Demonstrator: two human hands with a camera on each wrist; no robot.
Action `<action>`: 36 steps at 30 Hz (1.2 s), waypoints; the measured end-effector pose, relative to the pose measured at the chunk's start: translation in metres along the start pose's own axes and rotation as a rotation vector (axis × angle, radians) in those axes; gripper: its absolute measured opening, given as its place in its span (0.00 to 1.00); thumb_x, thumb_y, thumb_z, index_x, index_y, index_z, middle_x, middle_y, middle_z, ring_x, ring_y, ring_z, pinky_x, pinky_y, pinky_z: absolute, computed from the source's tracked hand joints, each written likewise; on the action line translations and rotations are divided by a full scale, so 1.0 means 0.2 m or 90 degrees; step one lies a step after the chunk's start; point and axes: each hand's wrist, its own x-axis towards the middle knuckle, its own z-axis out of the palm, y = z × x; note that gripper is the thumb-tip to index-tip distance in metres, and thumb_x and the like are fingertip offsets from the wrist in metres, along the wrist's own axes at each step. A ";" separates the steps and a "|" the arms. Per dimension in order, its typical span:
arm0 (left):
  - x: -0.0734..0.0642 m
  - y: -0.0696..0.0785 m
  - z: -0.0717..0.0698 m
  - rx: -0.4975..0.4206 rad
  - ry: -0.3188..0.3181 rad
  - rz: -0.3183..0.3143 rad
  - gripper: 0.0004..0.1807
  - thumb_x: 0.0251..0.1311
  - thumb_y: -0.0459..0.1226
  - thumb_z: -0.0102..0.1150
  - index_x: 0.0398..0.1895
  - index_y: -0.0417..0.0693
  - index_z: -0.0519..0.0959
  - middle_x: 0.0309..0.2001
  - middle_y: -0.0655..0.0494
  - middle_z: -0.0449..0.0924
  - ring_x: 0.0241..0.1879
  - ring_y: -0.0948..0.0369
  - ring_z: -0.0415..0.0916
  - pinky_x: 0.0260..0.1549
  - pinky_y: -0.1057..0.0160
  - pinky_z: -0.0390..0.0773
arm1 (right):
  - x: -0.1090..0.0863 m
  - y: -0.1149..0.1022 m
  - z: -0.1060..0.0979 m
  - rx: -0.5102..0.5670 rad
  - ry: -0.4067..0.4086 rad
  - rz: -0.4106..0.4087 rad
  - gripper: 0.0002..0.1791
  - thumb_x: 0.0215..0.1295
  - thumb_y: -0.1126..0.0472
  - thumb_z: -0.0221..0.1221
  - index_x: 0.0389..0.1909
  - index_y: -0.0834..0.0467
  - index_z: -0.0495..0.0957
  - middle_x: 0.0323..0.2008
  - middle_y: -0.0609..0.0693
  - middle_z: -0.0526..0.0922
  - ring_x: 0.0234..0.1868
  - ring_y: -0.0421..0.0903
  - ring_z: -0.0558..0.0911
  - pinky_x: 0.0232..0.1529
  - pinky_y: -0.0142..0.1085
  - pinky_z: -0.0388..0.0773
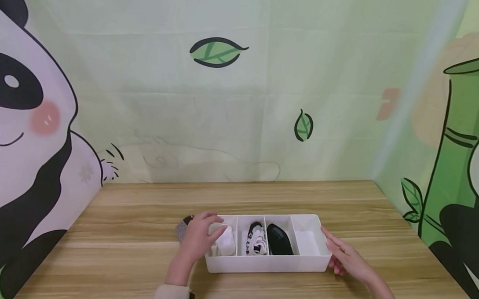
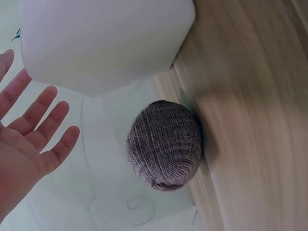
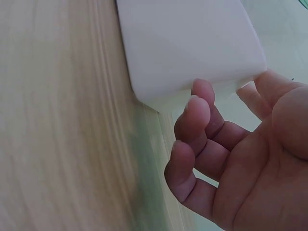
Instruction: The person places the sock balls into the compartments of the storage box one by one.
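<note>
A white storage box (image 1: 267, 265) with a row of compartments sits on the table. My left hand (image 1: 200, 234) hovers at its left end, fingers loosely spread over a white folded bundle (image 1: 227, 242), apparently socks. The two middle compartments hold a rolled black-and-white patterned sock (image 1: 256, 239) and a black rolled sock (image 1: 279, 240); the rightmost holds nothing. Outside the left end, partly hidden by my left hand, a grey knitted sock ball (image 2: 164, 145) rests on the table. My right hand (image 1: 348, 255) holds the box's right end, thumb and forefinger at the rim, other fingers curled against the outer wall.
The wooden table (image 1: 146, 205) runs back to a pale green cloth backdrop (image 1: 162, 82) printed with leaves. A printed panda (image 1: 57, 160) covers the left side, printed bamboo (image 1: 457, 137) the right.
</note>
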 end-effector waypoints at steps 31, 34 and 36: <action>-0.07 -0.23 -0.10 -0.055 0.029 -0.085 0.09 0.51 0.35 0.62 0.34 0.39 0.80 0.41 0.45 0.76 0.45 0.48 0.71 0.46 0.50 0.68 | 0.01 -0.02 0.00 0.010 0.075 -0.015 0.27 0.66 0.58 0.49 0.62 0.65 0.56 0.18 0.54 0.70 0.15 0.40 0.68 0.16 0.29 0.67; -0.07 -0.25 -0.12 -0.048 0.018 -0.091 0.10 0.50 0.35 0.63 0.35 0.38 0.80 0.41 0.44 0.76 0.45 0.48 0.71 0.46 0.50 0.68 | 0.01 -0.04 0.00 0.007 0.097 -0.032 0.26 0.64 0.61 0.52 0.60 0.68 0.60 0.17 0.53 0.69 0.15 0.38 0.67 0.16 0.28 0.67; -0.07 -0.26 -0.13 -0.045 0.008 -0.093 0.11 0.50 0.35 0.63 0.36 0.38 0.80 0.42 0.44 0.76 0.45 0.47 0.71 0.46 0.49 0.68 | 0.02 -0.05 0.00 0.002 0.111 -0.030 0.25 0.62 0.63 0.53 0.58 0.69 0.62 0.17 0.52 0.68 0.14 0.38 0.67 0.16 0.28 0.67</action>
